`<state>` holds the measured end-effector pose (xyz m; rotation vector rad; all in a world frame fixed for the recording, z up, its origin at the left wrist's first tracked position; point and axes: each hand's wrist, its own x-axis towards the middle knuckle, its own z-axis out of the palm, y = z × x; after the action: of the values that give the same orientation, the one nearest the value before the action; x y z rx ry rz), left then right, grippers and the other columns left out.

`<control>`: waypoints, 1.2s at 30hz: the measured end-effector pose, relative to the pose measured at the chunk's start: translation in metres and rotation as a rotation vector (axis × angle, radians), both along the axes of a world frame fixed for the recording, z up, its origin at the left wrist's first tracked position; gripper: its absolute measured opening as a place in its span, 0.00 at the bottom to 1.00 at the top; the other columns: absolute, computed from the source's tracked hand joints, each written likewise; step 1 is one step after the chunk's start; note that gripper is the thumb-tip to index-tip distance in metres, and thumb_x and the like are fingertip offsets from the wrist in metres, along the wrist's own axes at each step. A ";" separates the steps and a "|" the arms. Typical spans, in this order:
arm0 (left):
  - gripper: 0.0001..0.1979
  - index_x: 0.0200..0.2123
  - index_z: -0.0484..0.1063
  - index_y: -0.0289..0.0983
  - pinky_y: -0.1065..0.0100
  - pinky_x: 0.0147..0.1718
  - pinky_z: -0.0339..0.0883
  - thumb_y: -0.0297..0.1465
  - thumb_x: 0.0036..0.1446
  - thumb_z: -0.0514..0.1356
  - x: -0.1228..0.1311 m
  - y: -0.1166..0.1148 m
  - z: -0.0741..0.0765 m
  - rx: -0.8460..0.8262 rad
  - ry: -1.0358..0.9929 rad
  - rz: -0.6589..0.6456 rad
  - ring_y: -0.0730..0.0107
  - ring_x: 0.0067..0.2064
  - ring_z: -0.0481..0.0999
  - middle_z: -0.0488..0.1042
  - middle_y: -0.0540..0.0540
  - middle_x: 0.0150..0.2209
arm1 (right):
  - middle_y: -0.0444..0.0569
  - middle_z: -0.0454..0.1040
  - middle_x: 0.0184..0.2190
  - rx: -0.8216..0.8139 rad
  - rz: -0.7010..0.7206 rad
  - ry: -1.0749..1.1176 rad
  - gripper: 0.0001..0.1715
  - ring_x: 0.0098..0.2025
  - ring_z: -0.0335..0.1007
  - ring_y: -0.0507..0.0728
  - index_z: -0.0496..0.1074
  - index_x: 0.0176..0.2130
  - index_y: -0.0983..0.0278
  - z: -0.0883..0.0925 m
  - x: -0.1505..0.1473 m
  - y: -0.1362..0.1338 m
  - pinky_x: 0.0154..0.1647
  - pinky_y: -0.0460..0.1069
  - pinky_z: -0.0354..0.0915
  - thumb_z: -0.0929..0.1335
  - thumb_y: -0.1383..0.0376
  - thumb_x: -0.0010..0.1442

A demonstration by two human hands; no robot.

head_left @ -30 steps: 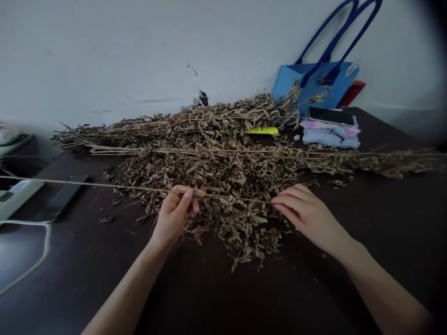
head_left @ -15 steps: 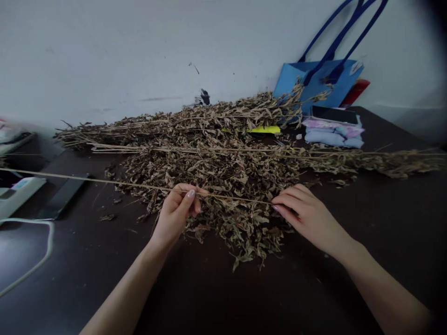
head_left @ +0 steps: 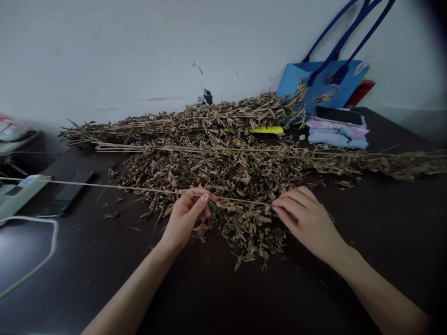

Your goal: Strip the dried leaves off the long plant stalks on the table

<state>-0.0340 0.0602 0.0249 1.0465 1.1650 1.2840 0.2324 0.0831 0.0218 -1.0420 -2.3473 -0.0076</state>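
Note:
A long thin dried stalk [head_left: 240,200] runs from the left edge of the view across to my right hand [head_left: 307,218], whose fingertips pinch its end. My left hand [head_left: 190,214] has thumb and fingers closed around the same stalk further left. The stalk looks bare of leaves along its visible length. Beneath and behind both hands spreads a heap of crumpled dry leaves [head_left: 209,167]. More stems [head_left: 139,148] lie across the heap, and a leafy bundle [head_left: 377,163] reaches off to the right.
Against the wall at the back right stands a blue bag [head_left: 296,77]. In front of it a phone [head_left: 338,115] rests on folded cloth [head_left: 335,136]. To the left are a power strip [head_left: 24,193], a dark flat device [head_left: 68,193] and a white cable [head_left: 54,237] on the dark table [head_left: 223,298].
My left hand is slightly further right, closer to my right hand, still pinching the stalk. The whole view has shifted a little.

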 end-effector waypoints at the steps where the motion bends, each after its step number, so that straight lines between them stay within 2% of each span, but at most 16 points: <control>1: 0.08 0.35 0.69 0.35 0.77 0.20 0.59 0.33 0.55 0.60 0.001 0.000 -0.001 -0.002 -0.003 -0.005 0.81 0.23 0.65 0.75 0.46 0.34 | 0.48 0.70 0.33 -0.004 0.001 -0.005 0.04 0.38 0.61 0.55 0.68 0.35 0.62 -0.001 -0.001 -0.001 0.41 0.52 0.61 0.63 0.69 0.60; 7: 0.09 0.34 0.69 0.34 0.78 0.19 0.55 0.33 0.51 0.64 0.003 -0.001 -0.004 -0.059 -0.043 0.018 0.81 0.21 0.62 0.67 0.53 0.23 | 0.48 0.70 0.33 -0.020 0.021 -0.028 0.05 0.38 0.60 0.55 0.68 0.35 0.63 -0.001 -0.006 -0.004 0.41 0.52 0.61 0.63 0.70 0.60; 10: 0.10 0.33 0.68 0.34 0.79 0.19 0.55 0.33 0.51 0.64 0.001 -0.001 -0.005 -0.075 -0.030 0.008 0.82 0.21 0.62 0.63 0.55 0.21 | 0.49 0.70 0.33 -0.019 0.026 -0.028 0.05 0.38 0.60 0.55 0.68 0.35 0.64 0.000 -0.007 -0.004 0.41 0.51 0.60 0.63 0.70 0.60; 21: 0.09 0.30 0.70 0.34 0.76 0.22 0.58 0.34 0.50 0.64 -0.005 0.002 -0.006 -0.035 0.201 -0.009 0.79 0.23 0.64 0.64 0.53 0.24 | 0.48 0.70 0.33 -0.042 0.025 -0.043 0.06 0.38 0.61 0.55 0.69 0.35 0.64 -0.003 -0.004 -0.004 0.41 0.52 0.60 0.63 0.69 0.61; 26: 0.09 0.33 0.73 0.34 0.75 0.23 0.60 0.33 0.50 0.64 -0.006 0.003 -0.006 -0.039 0.220 -0.023 0.79 0.24 0.65 0.68 0.49 0.30 | 0.48 0.70 0.33 -0.043 0.023 -0.043 0.05 0.38 0.61 0.55 0.69 0.35 0.64 -0.002 -0.004 -0.003 0.41 0.52 0.60 0.63 0.69 0.61; 31: 0.07 0.32 0.73 0.34 0.75 0.23 0.60 0.32 0.51 0.63 -0.008 0.003 -0.009 0.000 0.249 -0.056 0.77 0.25 0.65 0.68 0.50 0.27 | 0.48 0.70 0.32 -0.033 0.025 -0.038 0.05 0.38 0.61 0.55 0.69 0.35 0.65 0.000 -0.003 -0.003 0.41 0.51 0.60 0.63 0.69 0.61; 36: 0.06 0.31 0.74 0.35 0.75 0.23 0.60 0.32 0.51 0.63 -0.008 0.004 -0.012 0.019 0.285 -0.075 0.77 0.26 0.65 0.69 0.48 0.29 | 0.48 0.69 0.32 -0.030 0.018 -0.038 0.05 0.38 0.60 0.55 0.69 0.35 0.65 0.001 -0.002 -0.003 0.41 0.51 0.60 0.63 0.69 0.61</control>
<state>-0.0422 0.0646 0.0127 1.3065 1.3142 1.1140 0.2304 0.0806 0.0229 -1.0435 -2.3975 0.0155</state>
